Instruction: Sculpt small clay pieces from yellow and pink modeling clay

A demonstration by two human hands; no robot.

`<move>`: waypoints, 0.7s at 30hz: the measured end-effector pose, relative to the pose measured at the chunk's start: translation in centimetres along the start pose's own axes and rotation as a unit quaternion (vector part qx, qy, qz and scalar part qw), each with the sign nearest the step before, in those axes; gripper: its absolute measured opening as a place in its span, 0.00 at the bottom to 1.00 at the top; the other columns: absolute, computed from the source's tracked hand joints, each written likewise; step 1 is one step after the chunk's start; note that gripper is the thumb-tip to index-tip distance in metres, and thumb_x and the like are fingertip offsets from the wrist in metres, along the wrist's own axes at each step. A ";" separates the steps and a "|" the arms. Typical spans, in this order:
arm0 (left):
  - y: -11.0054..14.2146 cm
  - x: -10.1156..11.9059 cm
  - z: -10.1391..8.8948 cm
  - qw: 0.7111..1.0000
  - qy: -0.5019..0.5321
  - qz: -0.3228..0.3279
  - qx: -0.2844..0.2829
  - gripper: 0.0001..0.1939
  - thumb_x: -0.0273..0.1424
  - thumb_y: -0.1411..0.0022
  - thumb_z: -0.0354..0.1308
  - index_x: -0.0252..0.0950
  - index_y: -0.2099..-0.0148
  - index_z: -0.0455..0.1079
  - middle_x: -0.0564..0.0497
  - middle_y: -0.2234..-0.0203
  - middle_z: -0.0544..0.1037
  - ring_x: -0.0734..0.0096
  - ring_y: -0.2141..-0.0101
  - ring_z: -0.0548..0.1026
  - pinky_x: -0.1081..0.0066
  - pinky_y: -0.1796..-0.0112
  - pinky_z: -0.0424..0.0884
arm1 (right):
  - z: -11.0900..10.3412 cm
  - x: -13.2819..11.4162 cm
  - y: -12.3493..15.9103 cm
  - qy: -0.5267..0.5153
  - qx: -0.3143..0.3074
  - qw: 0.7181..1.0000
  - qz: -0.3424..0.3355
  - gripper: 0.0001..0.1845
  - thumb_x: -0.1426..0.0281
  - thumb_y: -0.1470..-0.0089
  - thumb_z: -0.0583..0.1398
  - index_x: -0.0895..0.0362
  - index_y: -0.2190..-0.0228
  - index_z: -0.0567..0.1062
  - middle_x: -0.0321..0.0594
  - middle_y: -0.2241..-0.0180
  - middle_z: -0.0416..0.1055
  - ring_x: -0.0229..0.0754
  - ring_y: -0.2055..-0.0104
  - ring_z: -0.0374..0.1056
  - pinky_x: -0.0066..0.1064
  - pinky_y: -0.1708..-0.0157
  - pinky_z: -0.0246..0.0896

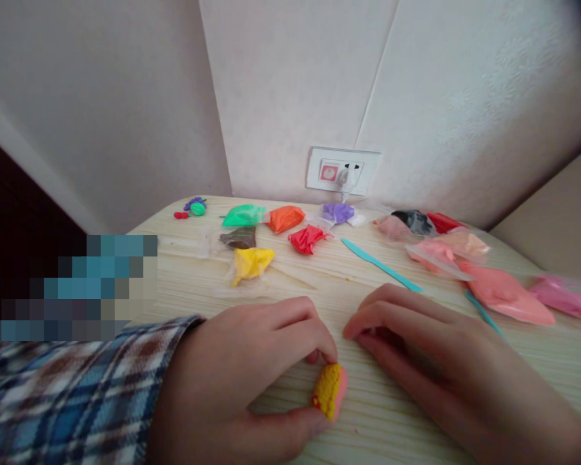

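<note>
My left hand (252,365) is pinching a small piece of modelling clay (330,392) between thumb and fingertips, just above or against the wooden table. The clay is bumpy and yellow on one side, smooth and pink on the other, with a red speck low on the yellow. To its right, apart from the clay, my right hand (430,349) has its fingers curled and the tips brought together with the thumb. Anything between those fingertips is hidden. Beyond the right hand lies a turquoise modelling tool (380,263); a second turquoise tool (484,313) is partly covered.
Across the back of the table lie bags of clay: green (243,216), orange (285,219), purple (337,212), red (310,239), brown (239,238), yellow (253,263). Pink and black bags (508,292) sit at right. A green-purple clay figure (196,206) stands far left. The wall socket (343,170) holds a plug.
</note>
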State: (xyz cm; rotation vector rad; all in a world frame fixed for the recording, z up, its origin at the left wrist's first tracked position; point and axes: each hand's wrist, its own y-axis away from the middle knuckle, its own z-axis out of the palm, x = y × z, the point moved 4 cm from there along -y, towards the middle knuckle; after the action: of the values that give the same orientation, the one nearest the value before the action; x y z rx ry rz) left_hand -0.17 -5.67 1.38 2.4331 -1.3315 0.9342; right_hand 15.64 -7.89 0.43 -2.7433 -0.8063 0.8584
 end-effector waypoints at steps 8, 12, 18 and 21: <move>-0.1 -0.1 -0.1 1.000 -0.003 -0.002 -0.013 0.09 0.28 0.47 0.57 0.37 0.61 0.66 0.55 0.64 0.70 0.72 0.64 0.69 0.72 0.64 0.62 | 0.2 -0.2 0.8 0.065 -0.002 0.998 -0.015 0.09 0.75 0.42 0.48 0.53 0.67 0.67 0.35 0.67 0.63 0.35 0.68 0.63 0.26 0.70 0.62; -0.1 -0.1 -0.1 1.000 -0.011 -0.002 -0.020 0.10 0.28 0.48 0.58 0.37 0.61 0.66 0.55 0.64 0.70 0.72 0.64 0.69 0.71 0.63 0.62 | 0.2 -0.1 0.1 0.022 -0.028 0.999 0.023 0.08 0.75 0.42 0.50 0.54 0.71 0.66 0.34 0.69 0.63 0.34 0.69 0.61 0.24 0.72 0.59; -0.3 -0.1 -0.1 1.000 -0.014 0.007 -0.023 0.09 0.29 0.47 0.57 0.36 0.61 0.67 0.54 0.64 0.71 0.71 0.64 0.69 0.71 0.62 0.63 | 0.2 0.4 -0.7 0.015 -0.037 0.996 0.086 0.09 0.75 0.43 0.51 0.56 0.75 0.64 0.35 0.72 0.62 0.36 0.72 0.58 0.27 0.74 0.57; -0.2 -0.1 -0.1 0.999 -0.011 0.017 -0.026 0.10 0.28 0.47 0.57 0.36 0.60 0.66 0.54 0.63 0.71 0.71 0.63 0.69 0.72 0.62 0.62 | 0.3 -0.2 -0.6 -0.011 -0.039 0.998 0.045 0.08 0.75 0.43 0.50 0.56 0.74 0.64 0.34 0.71 0.63 0.35 0.71 0.59 0.25 0.73 0.57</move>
State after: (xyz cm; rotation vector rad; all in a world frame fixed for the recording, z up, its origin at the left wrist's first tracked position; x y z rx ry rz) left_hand -0.05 -5.42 1.45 2.3971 -1.3900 0.8722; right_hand 15.11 -7.51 0.43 -2.8630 -0.7398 0.8947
